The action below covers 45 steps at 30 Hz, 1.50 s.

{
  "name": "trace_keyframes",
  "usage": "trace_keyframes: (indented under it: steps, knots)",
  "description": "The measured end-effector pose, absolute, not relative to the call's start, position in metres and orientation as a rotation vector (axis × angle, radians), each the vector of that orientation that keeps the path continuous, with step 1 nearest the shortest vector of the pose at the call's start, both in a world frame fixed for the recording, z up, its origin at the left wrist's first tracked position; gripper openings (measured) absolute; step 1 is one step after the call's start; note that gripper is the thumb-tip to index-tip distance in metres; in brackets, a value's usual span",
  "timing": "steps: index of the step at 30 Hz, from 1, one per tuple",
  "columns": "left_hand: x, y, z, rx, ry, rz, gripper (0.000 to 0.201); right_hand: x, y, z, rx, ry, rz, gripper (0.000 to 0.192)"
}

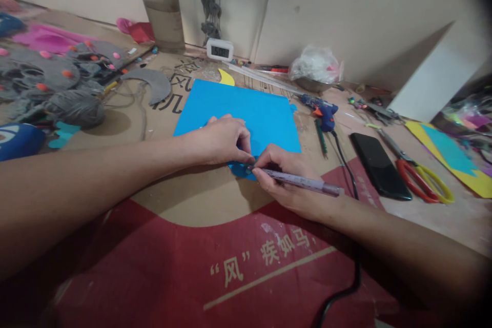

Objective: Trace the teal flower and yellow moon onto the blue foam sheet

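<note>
1. The work in hand reads as tracing: the right hand (286,177) is closed in a writing grip around a slim purple-grey pen (303,182), whose tip sits at the near edge of a flat rectangular sheet of bright blue craft foam (249,113).
2. The left hand (223,138) lies palm down on the near part of that sheet, fingers curled and pressing on something small right beside the pen tip; I cannot tell whether it is a separate template, as the fingers cover it.
3. A small rounded piece of the same blue (240,169) peeks out below the two hands, touching the sheet's near edge.
4. The blue sheet rests on a flattened brown and red printed cardboard (184,200) that serves as the work surface, about the middle of it.
5. By my judgement the outline is partly drawn at most, so the next move calls for steady pressure from the left hand while the pen follows the shape's edge without slipping.
6. Toward the right edge of the cardboard lie a black smartphone (378,164) and, just beside it, scissors with red and yellow handles (417,174).
7. A blue glue gun (323,110) lies near the sheet's far right corner, its black cord (346,164) running toward the near edge.
8. At the far left lies a heap of grey felt pieces (54,82); a small white digital clock (220,49) stands by the wall.
</note>
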<state>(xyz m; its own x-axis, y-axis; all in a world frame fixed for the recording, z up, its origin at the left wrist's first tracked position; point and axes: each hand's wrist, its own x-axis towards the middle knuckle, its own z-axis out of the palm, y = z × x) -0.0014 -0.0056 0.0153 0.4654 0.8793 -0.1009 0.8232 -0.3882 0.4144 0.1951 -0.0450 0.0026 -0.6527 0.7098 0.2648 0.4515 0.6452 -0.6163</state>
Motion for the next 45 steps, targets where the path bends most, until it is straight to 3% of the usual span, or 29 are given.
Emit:
trace_keyframes:
  steps: [45]
  knots:
    - [-0.002,-0.008,0.017,2.328,1.402,0.172,0.018,0.190,-0.044,0.017,-0.957,-2.389,0.782,0.020]
